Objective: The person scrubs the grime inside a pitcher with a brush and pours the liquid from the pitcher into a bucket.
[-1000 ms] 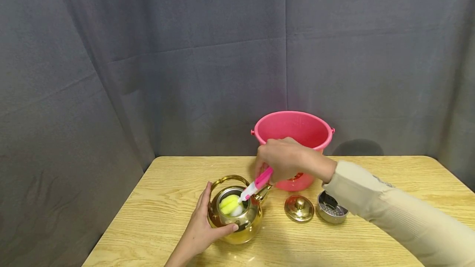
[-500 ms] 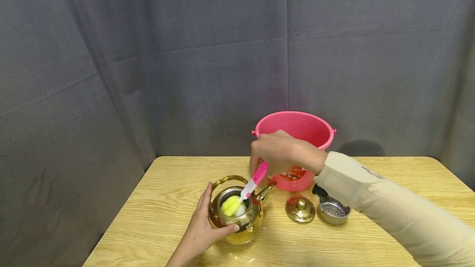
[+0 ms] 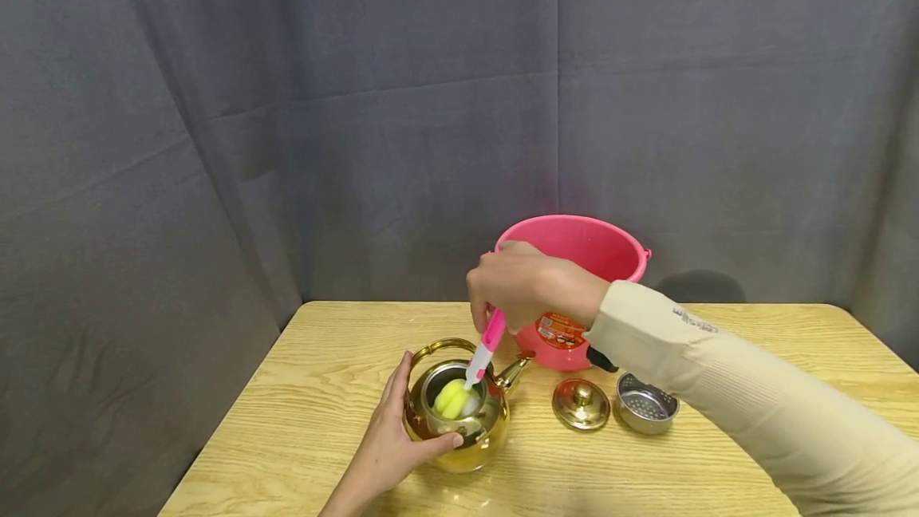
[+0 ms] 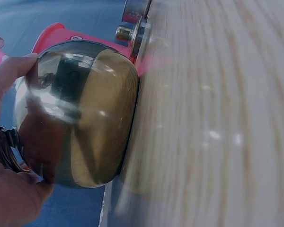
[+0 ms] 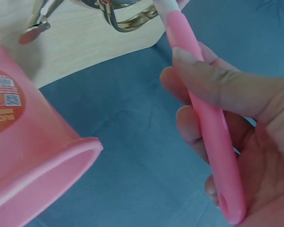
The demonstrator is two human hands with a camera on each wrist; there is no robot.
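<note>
A gold kettle [image 3: 483, 447] with no lid on it stands on the table, its handle raised and its spout toward the right. My left hand [image 3: 391, 433] holds it from the left, thumb across the near side and fingers at the far side by the handle. In my right hand [image 3: 527, 284] is a sponge brush with a pink handle [image 5: 213, 127], gripped between thumb and fingers. Its yellow and white sponge head [image 3: 452, 400] sits inside the kettle's mouth. The left wrist view shows the kettle's shiny body [image 4: 87, 118] against the tabletop.
A pink bucket [image 3: 589, 244] stands behind the right hand. Right of the kettle lie the gold lid [image 3: 581, 404] and a perforated metal strainer [image 3: 646, 407] with a black handle [image 3: 601, 359]. The wooden table [image 3: 301, 389] ends at a grey curtain [image 3: 402, 142].
My right hand has moved left and a little away, bringing the brush handle more upright. The sponge head has shifted slightly right inside the kettle. My left hand and the kettle stay nearly still.
</note>
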